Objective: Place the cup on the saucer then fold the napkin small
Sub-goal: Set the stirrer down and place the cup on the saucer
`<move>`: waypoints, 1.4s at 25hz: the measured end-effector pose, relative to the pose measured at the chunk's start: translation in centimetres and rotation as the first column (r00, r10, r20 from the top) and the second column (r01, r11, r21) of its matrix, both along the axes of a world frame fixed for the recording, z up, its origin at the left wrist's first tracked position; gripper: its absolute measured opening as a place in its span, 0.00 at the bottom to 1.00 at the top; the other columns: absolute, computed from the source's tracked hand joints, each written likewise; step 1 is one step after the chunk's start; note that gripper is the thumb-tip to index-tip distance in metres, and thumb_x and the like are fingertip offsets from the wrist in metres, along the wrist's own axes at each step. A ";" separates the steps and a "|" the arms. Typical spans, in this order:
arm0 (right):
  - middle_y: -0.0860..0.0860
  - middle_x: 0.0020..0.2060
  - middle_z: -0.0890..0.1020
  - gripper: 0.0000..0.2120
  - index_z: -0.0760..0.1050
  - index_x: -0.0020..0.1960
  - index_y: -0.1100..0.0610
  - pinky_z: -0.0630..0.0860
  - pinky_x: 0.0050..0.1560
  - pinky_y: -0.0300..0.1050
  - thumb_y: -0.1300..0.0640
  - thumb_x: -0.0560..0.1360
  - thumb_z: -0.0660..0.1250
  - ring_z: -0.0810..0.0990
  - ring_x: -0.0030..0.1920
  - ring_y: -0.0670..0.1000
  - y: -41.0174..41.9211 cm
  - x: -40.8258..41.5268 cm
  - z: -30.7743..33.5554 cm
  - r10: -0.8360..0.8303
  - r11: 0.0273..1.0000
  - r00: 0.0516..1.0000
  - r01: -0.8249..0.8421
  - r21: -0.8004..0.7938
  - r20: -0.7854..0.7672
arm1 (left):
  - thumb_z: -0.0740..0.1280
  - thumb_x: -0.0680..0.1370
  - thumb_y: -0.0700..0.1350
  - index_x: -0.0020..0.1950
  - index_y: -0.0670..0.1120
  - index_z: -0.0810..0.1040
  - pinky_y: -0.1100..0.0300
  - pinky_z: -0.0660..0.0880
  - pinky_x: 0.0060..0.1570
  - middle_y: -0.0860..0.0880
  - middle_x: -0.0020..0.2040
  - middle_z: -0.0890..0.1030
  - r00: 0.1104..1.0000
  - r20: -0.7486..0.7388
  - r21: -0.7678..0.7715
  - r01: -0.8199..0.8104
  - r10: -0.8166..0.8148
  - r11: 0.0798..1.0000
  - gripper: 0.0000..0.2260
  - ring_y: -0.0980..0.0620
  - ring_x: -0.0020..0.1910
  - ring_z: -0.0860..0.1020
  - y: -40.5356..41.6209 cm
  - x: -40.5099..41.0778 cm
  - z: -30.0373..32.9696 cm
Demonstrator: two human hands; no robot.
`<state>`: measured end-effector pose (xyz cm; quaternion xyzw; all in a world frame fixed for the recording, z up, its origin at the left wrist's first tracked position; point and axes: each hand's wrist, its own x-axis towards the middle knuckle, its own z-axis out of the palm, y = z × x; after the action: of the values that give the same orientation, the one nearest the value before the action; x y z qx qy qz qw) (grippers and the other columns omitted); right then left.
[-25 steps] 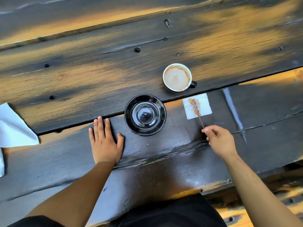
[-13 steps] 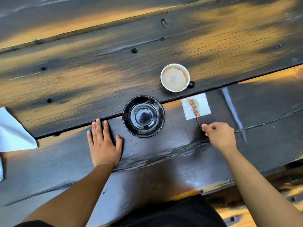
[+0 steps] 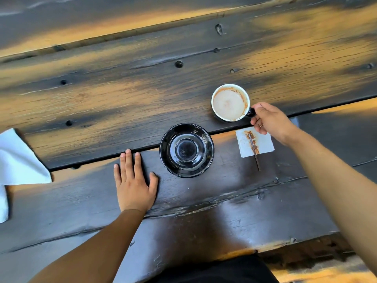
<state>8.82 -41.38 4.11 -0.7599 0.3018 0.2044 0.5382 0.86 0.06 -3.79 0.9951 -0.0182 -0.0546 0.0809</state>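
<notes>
Right hand (image 3: 272, 121) is at the cup (image 3: 230, 103) now, fingers (image 3: 257, 121) curled in around the dark handle on the cup's right side; it looks like a grip, though the handle is mostly hidden behind the thumb, so how firm it is can't be told. The cup stands upright on the counter (image 3: 122, 94), beyond and to the right of the saucer (image 3: 186, 150), apart from it, with a gap of bare wood between them. Milky foam sits inside, with a brown ring at the rim, so a level carry looks wise.

The saucer lies bare, its centre well showing. Just left of the saucer the left hand (image 3: 134, 180) rests flat on the counter, fingers straight and spread, holding nothing.

Right of the saucer lies the napkin (image 3: 255, 142), a small white square, flat, stained brown down the middle, with a thin stir stick (image 3: 254, 152) lying across it and poking out over its near edge. Far left of the saucer, a white cloth (image 3: 18, 160) at the frame's edge.

So the score: neither step is done. The cup has yet to go onto the saucer, and the napkin shows no fold in progress; the stick will likely need to come off it first.
</notes>
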 end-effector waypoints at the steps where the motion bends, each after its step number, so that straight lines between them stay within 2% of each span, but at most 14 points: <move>1: 0.51 0.36 0.76 0.13 0.75 0.51 0.52 0.67 0.26 0.34 0.52 0.86 0.53 0.71 0.30 0.47 -0.3 0.3 -0.2 0.021 1.000 1.000 -0.021 0.014 -0.008 | 0.55 0.77 0.56 0.80 0.42 0.61 0.41 0.50 0.80 0.41 0.82 0.58 1.000 0.003 -0.001 0.000 0.000 1.000 0.33 0.42 0.82 0.54 0.0 0.0 0.0; 3: 0.49 0.34 0.75 0.16 0.74 0.43 0.51 0.67 0.27 0.31 0.52 0.85 0.54 0.70 0.30 0.46 -0.6 0.7 -0.4 0.084 0.996 0.996 -0.084 0.021 -0.006 | 0.56 0.77 0.56 0.80 0.42 0.61 0.41 0.50 0.80 0.40 0.82 0.58 1.000 0.015 -0.006 -0.001 0.001 1.000 0.33 0.42 0.82 0.54 0.0 0.0 0.0; 5: 0.46 0.35 0.76 0.17 0.73 0.40 0.50 0.70 0.32 0.30 0.51 0.85 0.55 0.71 0.33 0.44 -0.8 0.5 -0.6 0.135 0.991 0.991 -0.135 0.024 0.002 | 0.56 0.77 0.56 0.80 0.42 0.61 0.41 0.50 0.80 0.40 0.82 0.58 1.000 0.018 -0.006 0.002 -0.002 1.000 0.33 0.42 0.82 0.54 0.1 0.0 -0.1; 8: 0.44 0.37 0.76 0.17 0.72 0.38 0.49 0.73 0.43 0.36 0.51 0.85 0.56 0.73 0.39 0.45 -0.7 -0.1 -0.9 0.164 0.986 0.986 -0.165 0.029 0.034 | 0.56 0.78 0.56 0.80 0.42 0.60 0.41 0.50 0.80 0.40 0.82 0.58 1.000 0.022 0.004 0.007 -0.007 1.000 0.33 0.42 0.82 0.53 0.0 0.0 -0.1; 13: 0.50 0.36 0.75 0.17 0.71 0.39 0.54 0.70 0.45 0.44 0.55 0.86 0.55 0.70 0.39 0.49 0.5 -1.2 -1.0 0.193 0.980 0.977 -0.196 0.027 0.089 | 0.56 0.78 0.56 0.81 0.42 0.59 0.41 0.50 0.80 0.41 0.82 0.56 1.000 0.005 0.017 0.007 -0.007 1.000 0.33 0.43 0.82 0.52 0.0 0.0 0.0; 15: 0.50 0.36 0.75 0.17 0.71 0.40 0.55 0.71 0.45 0.44 0.55 0.86 0.54 0.71 0.37 0.47 1.2 -1.7 -0.7 0.188 0.980 0.977 -0.193 0.047 0.106 | 0.56 0.78 0.56 0.81 0.42 0.59 0.41 0.49 0.80 0.41 0.82 0.56 1.000 0.004 0.010 0.005 -0.005 1.000 0.33 0.44 0.82 0.51 0.1 0.0 0.0; 18: 0.46 0.35 0.76 0.17 0.71 0.41 0.54 0.72 0.41 0.37 0.54 0.86 0.54 0.71 0.33 0.43 2.5 -2.5 0.3 0.201 0.975 0.971 -0.211 0.066 0.129 | 0.56 0.78 0.56 0.81 0.42 0.59 0.41 0.49 0.80 0.41 0.82 0.56 1.000 0.012 -0.001 0.008 -0.008 1.000 0.33 0.44 0.82 0.51 0.0 0.0 -0.1; 21: 0.46 0.36 0.76 0.17 0.71 0.40 0.54 0.71 0.37 0.30 0.55 0.86 0.54 0.71 0.34 0.42 3.9 -3.2 1.1 0.219 0.968 0.965 -0.233 0.093 0.143 | 0.56 0.78 0.56 0.81 0.42 0.59 0.41 0.49 0.80 0.41 0.82 0.56 1.000 0.009 0.000 0.011 -0.011 1.000 0.33 0.43 0.82 0.51 0.0 0.1 -0.1; 26: 0.47 0.36 0.77 0.17 0.71 0.40 0.55 0.70 0.43 0.42 0.54 0.86 0.54 0.72 0.35 0.45 6.2 -4.4 1.1 0.344 0.933 0.931 -0.354 0.070 0.123 | 0.56 0.78 0.57 0.81 0.43 0.58 0.41 0.50 0.80 0.42 0.82 0.55 1.000 0.005 0.010 0.016 -0.016 1.000 0.33 0.44 0.83 0.51 0.1 0.0 -0.2; 30: 0.48 0.37 0.77 0.18 0.73 0.41 0.56 0.70 0.44 0.43 0.53 0.86 0.54 0.72 0.36 0.45 7.5 -5.0 0.4 0.447 0.888 0.888 -0.455 0.065 0.106 | 0.56 0.79 0.57 0.81 0.43 0.58 0.42 0.50 0.80 0.42 0.83 0.55 1.000 0.009 0.014 0.018 -0.018 1.000 0.33 0.44 0.83 0.51 0.2 0.0 -0.4; 32: 0.46 0.37 0.77 0.18 0.73 0.42 0.56 0.70 0.45 0.40 0.50 0.85 0.54 0.72 0.37 0.44 8.0 -5.3 0.0 0.476 0.873 0.875 -0.482 0.071 0.091 | 0.56 0.79 0.57 0.81 0.43 0.58 0.42 0.49 0.80 0.42 0.82 0.55 1.000 0.011 0.009 0.020 -0.020 1.000 0.33 0.44 0.83 0.51 0.2 0.0 -0.4; 35: 0.43 0.35 0.77 0.17 0.73 0.41 0.53 0.69 0.41 0.31 0.49 0.85 0.54 0.72 0.35 0.42 8.7 -5.5 -0.1 0.500 0.860 0.859 -0.508 0.056 0.108 | 0.57 0.79 0.57 0.81 0.43 0.58 0.42 0.49 0.80 0.42 0.82 0.56 1.000 0.018 0.005 0.018 -0.018 1.000 0.33 0.44 0.82 0.51 0.1 0.0 -0.4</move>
<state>3.36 -32.65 3.98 -0.7979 0.0592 0.3159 0.5100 0.89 0.18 -4.15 0.9955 -0.0277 -0.0462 0.0777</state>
